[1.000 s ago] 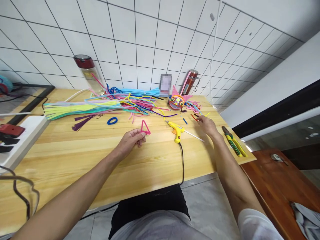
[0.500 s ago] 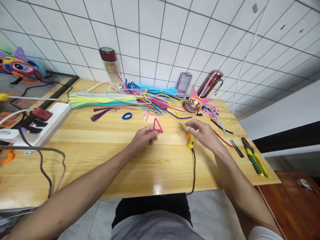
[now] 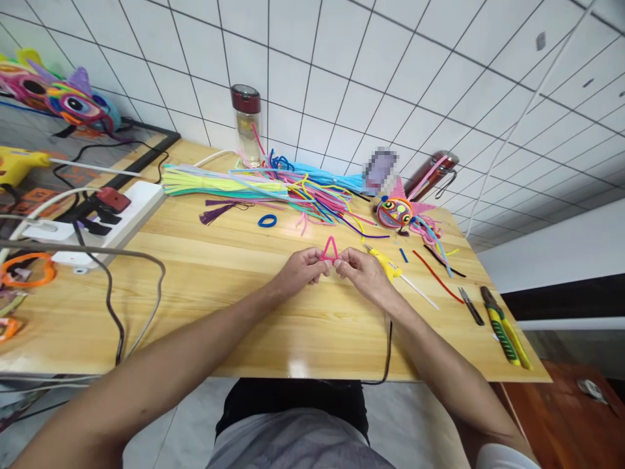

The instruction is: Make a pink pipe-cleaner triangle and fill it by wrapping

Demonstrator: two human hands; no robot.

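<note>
A small pink pipe-cleaner triangle (image 3: 331, 248) stands upright between both my hands above the wooden table (image 3: 205, 286). My left hand (image 3: 300, 268) pinches its left lower corner, fingers closed. My right hand (image 3: 362, 271) pinches its right lower corner, fingers closed too. Just right of my right hand lies a yellow glue gun (image 3: 385, 262) with a white glue stick and a black cord running off the table's front edge.
A pile of coloured pipe cleaners (image 3: 273, 189) lies at the back, with a colourful fish-like craft (image 3: 398, 212), two bottles (image 3: 247, 124), a blue loop (image 3: 267, 221), red and black strips (image 3: 437, 275), and pliers (image 3: 505, 329) at the right. A white power strip (image 3: 97, 225) with cables sits left.
My right hand came back from the far right, passed over the glue gun and closed on the triangle's right corner. The left hand kept its hold. The view shifted left.
</note>
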